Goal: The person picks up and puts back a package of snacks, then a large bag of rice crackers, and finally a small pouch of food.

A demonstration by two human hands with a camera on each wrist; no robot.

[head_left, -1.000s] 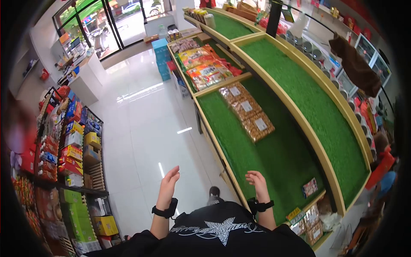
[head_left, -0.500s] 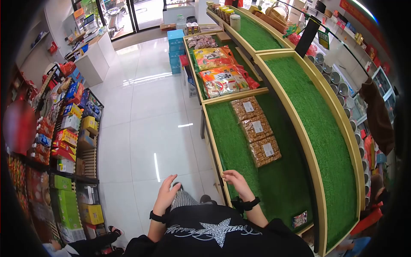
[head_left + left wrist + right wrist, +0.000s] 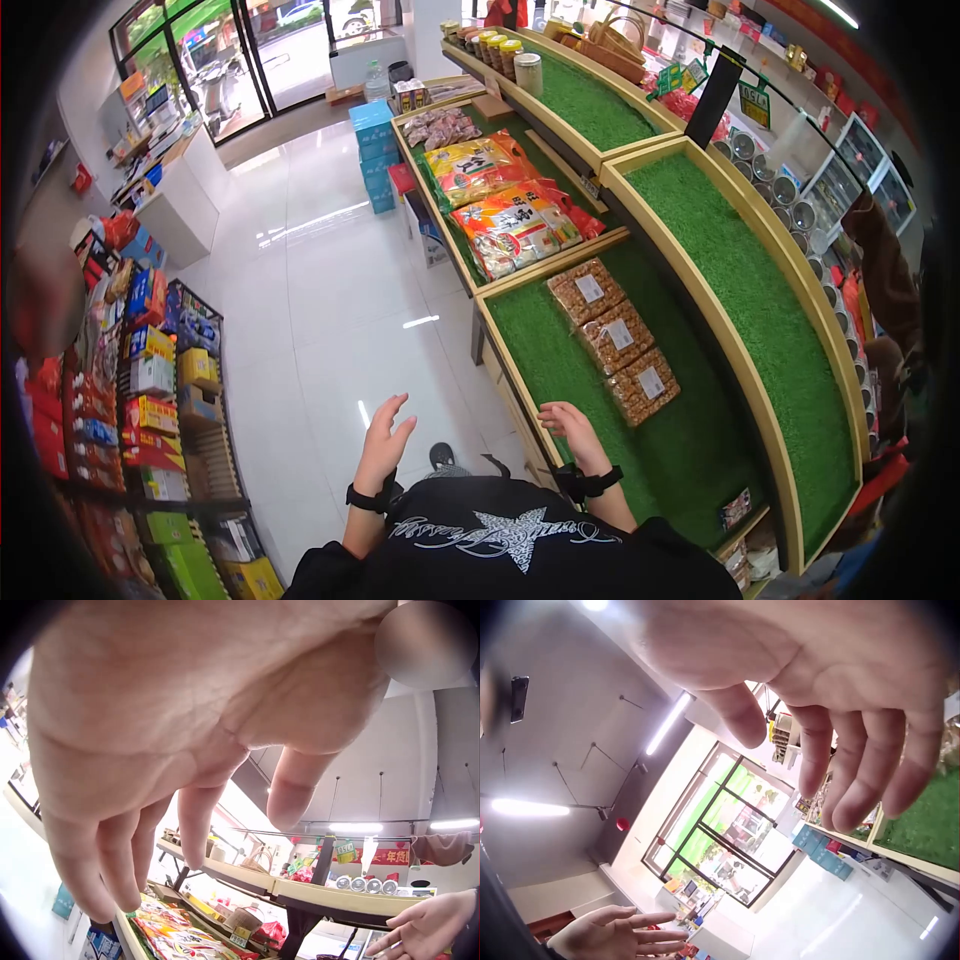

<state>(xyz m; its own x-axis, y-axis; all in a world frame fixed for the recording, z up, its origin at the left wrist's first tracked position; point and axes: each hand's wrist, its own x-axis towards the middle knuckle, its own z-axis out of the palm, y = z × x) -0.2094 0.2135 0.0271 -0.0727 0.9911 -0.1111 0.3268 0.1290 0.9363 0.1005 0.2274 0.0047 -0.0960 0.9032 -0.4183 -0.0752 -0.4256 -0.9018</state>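
Note:
In the head view my left hand (image 3: 382, 442) hovers over the tiled floor, fingers loosely extended and nothing in them. My right hand (image 3: 580, 438) is also bare, held over the wooden edge of the green-lined display shelf (image 3: 530, 335). Beyond it on that shelf lie packs of nut-like snacks (image 3: 613, 335) with white labels, in a row. A small packet (image 3: 736, 508) rests near the shelf's near end. The left wrist view shows the left palm (image 3: 187, 712) with relaxed fingers hanging down; the right wrist view shows the right palm (image 3: 840, 667) likewise.
Large orange and yellow bags (image 3: 520, 225) fill the farther shelf section. A raised green tier (image 3: 730, 270) runs along the right, with jars (image 3: 527, 72) at its far end. A stocked rack (image 3: 150, 380) stands left. Blue boxes (image 3: 374, 155) are stacked on the floor.
The head view has shifted across the shop. My right hand has moved from over the green shelf to its wooden edge. Both hands stay without anything in them.

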